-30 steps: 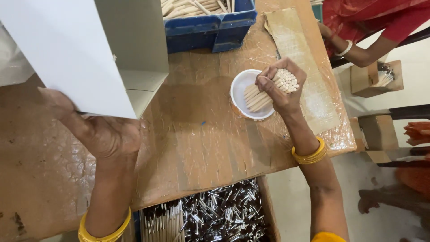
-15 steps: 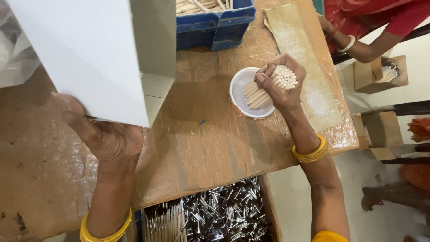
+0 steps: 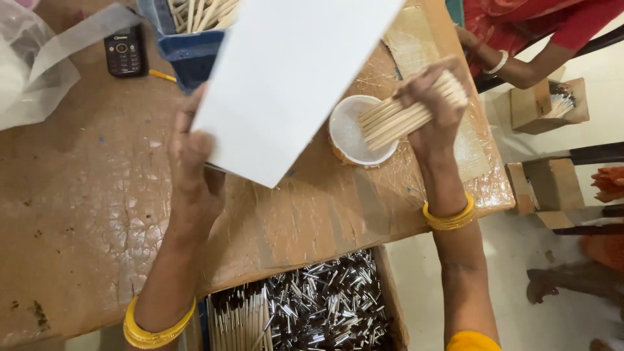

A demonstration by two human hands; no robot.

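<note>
My left hand (image 3: 194, 166) grips a white cardboard box (image 3: 292, 78) by its lower corner and holds it tilted above the brown table (image 3: 84, 214). My right hand (image 3: 434, 110) is closed around a bundle of pale wooden sticks (image 3: 403, 114), lying nearly level, with their free ends over a white round cup (image 3: 354, 140) on the table. Yellow bangles sit on both of my wrists.
A blue crate (image 3: 195, 39) of wooden sticks stands at the back, partly hidden by the white box. A dark phone (image 3: 125, 51) and a clear plastic bag (image 3: 32, 71) lie at the back left. A box of metal-tipped pieces (image 3: 312, 305) sits below the table's near edge. Another person's arm (image 3: 513, 62) shows at the right.
My left hand has swung the white box rightward toward the table's middle. My right hand has tipped the stick bundle from upright in the cup to nearly level above it.
</note>
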